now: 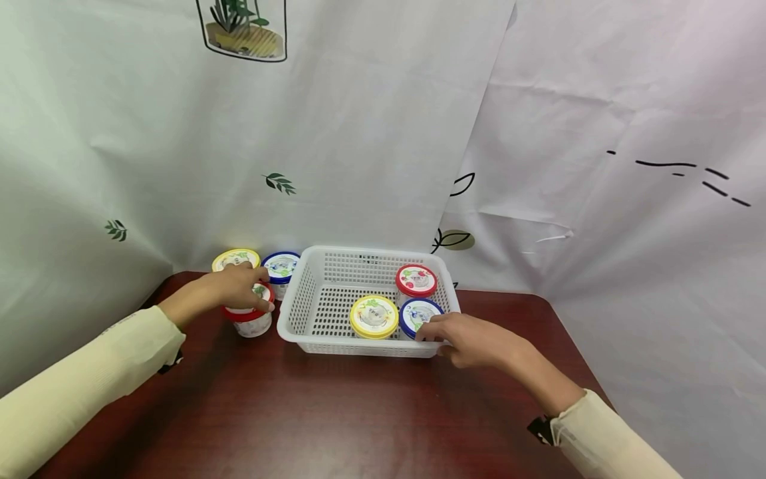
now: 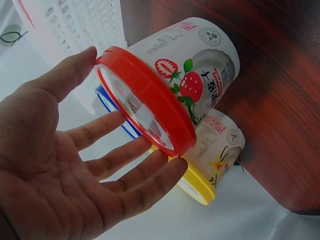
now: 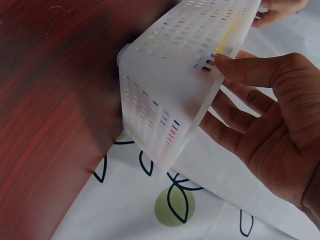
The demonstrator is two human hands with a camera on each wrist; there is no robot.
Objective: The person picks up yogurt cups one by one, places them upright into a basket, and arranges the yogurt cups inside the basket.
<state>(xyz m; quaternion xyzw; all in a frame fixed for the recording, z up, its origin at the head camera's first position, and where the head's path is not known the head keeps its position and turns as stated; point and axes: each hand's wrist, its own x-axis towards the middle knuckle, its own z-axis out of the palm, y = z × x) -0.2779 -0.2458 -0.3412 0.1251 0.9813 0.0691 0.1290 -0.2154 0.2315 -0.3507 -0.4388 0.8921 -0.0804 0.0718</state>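
Observation:
At the left, my left hand (image 1: 238, 287) spans the lid of a red-lidded tub (image 2: 185, 75) printed with strawberries, which stands on the table. In the left wrist view the thumb meets one side of the lid and the fingers spread along the other. Close behind stand a yellow-lidded tub (image 1: 233, 258) and a blue-lidded tub (image 1: 281, 266). My right hand (image 1: 473, 339) grips the front right corner of the white plastic basket (image 1: 365, 346), thumb outside and fingers inside the rim. Those fingers partly cover another blue-lidded tub (image 1: 419, 313) in the basket.
Also in the basket's right half are a yellow-lidded tub (image 1: 374, 317) and a red-lidded tub (image 1: 415, 280). The basket's left half shows its bare slotted floor. A dark red wooden table (image 1: 359, 419) extends in front, and a white printed cloth (image 1: 371, 133) hangs behind.

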